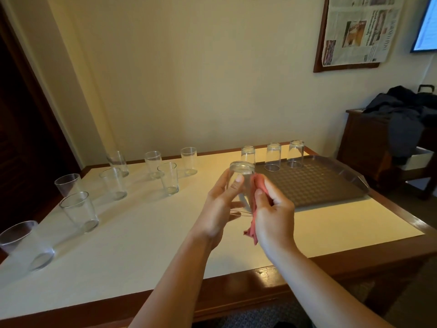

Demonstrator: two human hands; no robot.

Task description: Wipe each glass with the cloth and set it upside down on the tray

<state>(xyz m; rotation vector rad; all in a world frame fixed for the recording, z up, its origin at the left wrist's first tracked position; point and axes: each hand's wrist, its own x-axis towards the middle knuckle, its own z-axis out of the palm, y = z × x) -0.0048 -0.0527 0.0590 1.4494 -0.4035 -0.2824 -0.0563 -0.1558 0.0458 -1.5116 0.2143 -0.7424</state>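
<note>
My left hand (221, 204) grips a clear glass (242, 174), held upside down above the table with its base uppermost. My right hand (272, 209) holds a pink cloth (256, 185) pressed against the glass's right side; the cloth's tail hangs below my palm. A dark textured tray (326, 183) lies on the table's right side. Three glasses stand upside down along the tray's far edge: one at the left corner (248, 153), one in the middle (273, 156), one to the right (296, 153). Several upright glasses, such as this one (169, 177), stand on the left of the white tabletop.
The white table (142, 233) has a brown wooden rim. A glass (26, 245) stands near the left front edge. A dark side table (369, 143) with clothes piled on it stands to the right, beyond the tray. A wall rises right behind the table.
</note>
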